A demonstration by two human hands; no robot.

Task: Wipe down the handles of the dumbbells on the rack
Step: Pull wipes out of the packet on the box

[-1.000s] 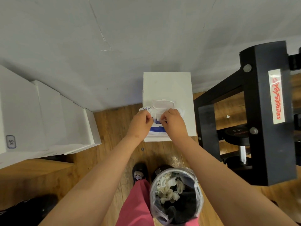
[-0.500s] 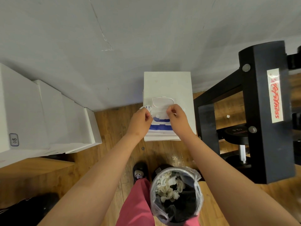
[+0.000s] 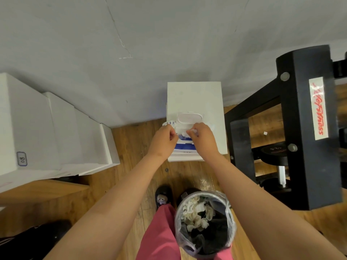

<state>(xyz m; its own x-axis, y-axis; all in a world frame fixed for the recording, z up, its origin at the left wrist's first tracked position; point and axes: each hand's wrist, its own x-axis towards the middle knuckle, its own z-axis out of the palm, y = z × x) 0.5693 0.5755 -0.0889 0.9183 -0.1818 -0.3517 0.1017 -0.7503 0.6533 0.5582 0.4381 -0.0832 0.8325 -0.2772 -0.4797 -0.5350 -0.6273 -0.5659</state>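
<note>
Left hand point(image 3: 163, 140) fingers clamp the wipes pack point(image 3: 185, 147); right hand point(image 3: 203, 141) fingers pinch a wipe point(image 3: 191, 131) at its opening, shifted slightly leftward from before. The dumbbell point(image 3: 272, 152) lies on the rack point(image 3: 300, 128), well to their right.

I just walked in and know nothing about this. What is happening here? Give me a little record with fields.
place: wooden floor by a grey wall
left hand: grips the left edge of the wipes pack, which lies on a white box
right hand: pinches a white wipe at the pack's opening
lid: flipped open
bin: lined, near the person's feet, crumpled wipes inside
rack: black, at right
dumbbell: on a low shelf of the rack, no hand near it
</note>
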